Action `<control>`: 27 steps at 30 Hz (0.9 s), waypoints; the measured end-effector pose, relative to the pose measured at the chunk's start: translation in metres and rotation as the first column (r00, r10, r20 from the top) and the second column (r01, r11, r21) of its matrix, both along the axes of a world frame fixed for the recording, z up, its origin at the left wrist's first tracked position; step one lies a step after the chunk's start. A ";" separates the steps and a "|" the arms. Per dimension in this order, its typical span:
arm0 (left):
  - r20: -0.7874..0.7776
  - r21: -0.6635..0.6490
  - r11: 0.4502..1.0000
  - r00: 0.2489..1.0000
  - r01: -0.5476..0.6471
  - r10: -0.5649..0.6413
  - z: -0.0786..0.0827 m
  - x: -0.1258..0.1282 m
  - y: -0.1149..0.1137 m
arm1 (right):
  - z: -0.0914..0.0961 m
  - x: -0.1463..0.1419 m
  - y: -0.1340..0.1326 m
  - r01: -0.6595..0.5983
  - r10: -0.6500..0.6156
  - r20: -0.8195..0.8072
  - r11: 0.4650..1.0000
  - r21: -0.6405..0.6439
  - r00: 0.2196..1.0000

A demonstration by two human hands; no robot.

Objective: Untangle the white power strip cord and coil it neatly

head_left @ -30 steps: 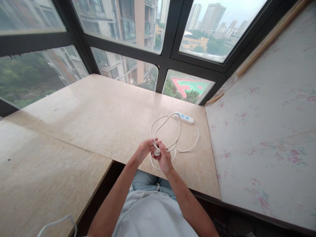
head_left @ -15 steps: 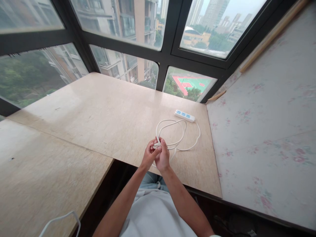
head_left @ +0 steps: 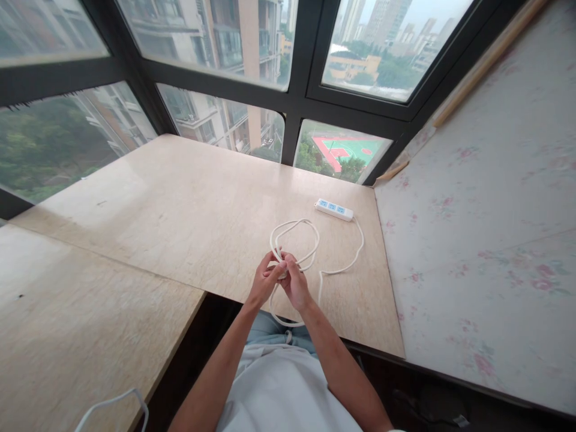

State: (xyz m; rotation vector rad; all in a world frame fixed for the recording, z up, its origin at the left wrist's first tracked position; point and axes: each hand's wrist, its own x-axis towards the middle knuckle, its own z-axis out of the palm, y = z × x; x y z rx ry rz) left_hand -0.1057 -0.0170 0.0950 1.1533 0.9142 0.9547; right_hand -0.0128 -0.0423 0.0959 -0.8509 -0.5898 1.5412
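A white power strip (head_left: 333, 209) with blue sockets lies near the far right corner of the beige table (head_left: 180, 210). Its white cord (head_left: 294, 234) runs from the strip in a curve and is looped into small coils between my hands. My left hand (head_left: 263, 280) and my right hand (head_left: 294, 282) are pressed together over the table's near edge, both with fingers closed on the bunched cord. A loose loop of cord hangs below my hands toward my lap.
Large dark-framed windows (head_left: 297, 78) run along the table's far side. A floral-patterned surface (head_left: 477, 228) rises at the right. A second tabletop (head_left: 67, 324) adjoins at the left, with a thin white wire loop (head_left: 112, 405) at its near edge.
The coils above my hands have shrunk and shifted left. A loop of cord now hangs below my hands over the table's edge. My hands stay together on the cord.
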 end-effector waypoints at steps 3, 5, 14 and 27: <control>0.070 -0.090 0.989 0.991 0.121 -0.115 -0.005 -0.005 -0.002 | -0.008 0.005 -0.005 -0.022 0.027 0.089 0.998 -0.056 0.996; 0.156 -0.123 0.980 0.978 0.158 -0.139 -0.011 -0.007 -0.004 | -0.011 0.008 -0.008 -0.008 0.022 0.142 0.995 -0.097 0.990; 0.249 -0.339 0.939 0.968 0.063 0.025 -0.043 -0.004 -0.017 | -0.021 0.018 -0.010 0.036 -0.003 0.094 0.939 -0.342 0.996; 0.138 -0.604 0.786 0.954 -0.131 0.265 -0.057 -0.012 -0.014 | -0.040 0.013 -0.024 0.165 -0.273 -0.129 0.829 -0.535 0.953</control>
